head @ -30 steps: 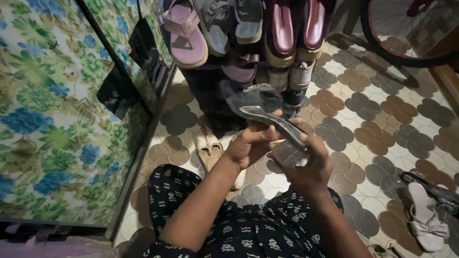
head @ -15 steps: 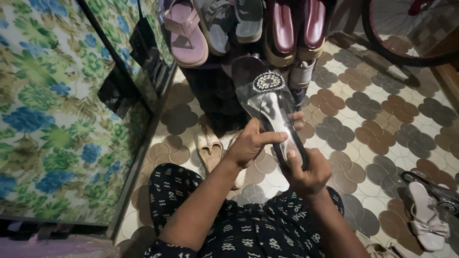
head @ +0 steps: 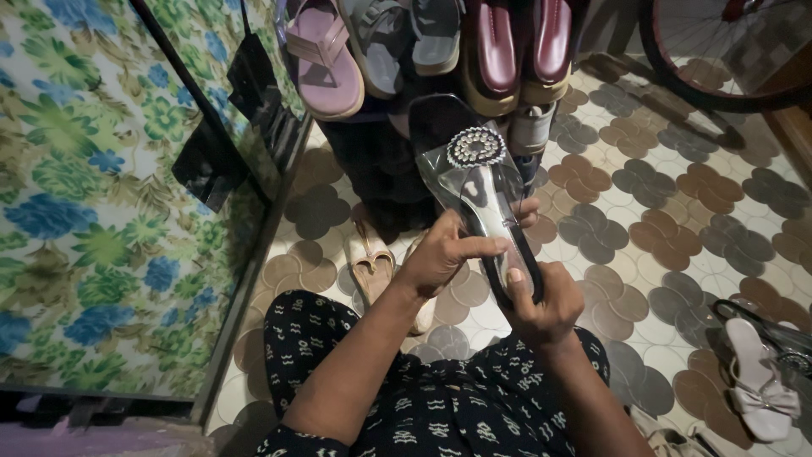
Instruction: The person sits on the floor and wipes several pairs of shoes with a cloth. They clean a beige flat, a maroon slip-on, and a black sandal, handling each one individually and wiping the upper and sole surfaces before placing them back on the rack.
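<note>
Between both hands a clear-strapped sandal (head: 478, 190) with a jewelled ornament is held sole-down, toe pointing away. Left hand (head: 440, 254) fingers (head: 482, 245) grasp its middle; right hand (head: 541, 309) clenches the heel end, thumb on the insole. Beyond the fingers stands a shoe rack (head: 423, 51); below them lies a beige flat shoe (head: 370, 262) on the patterned floor (head: 660, 195).

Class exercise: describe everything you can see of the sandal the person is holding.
The sandal is flat, with a black sole, a silvery insole and a clear, plastic-looking strap topped by a round jewelled ornament. It is held face up above the tiled floor, toe towards the shoe rack. The left hand grips its middle; the right hand holds its heel.
</note>
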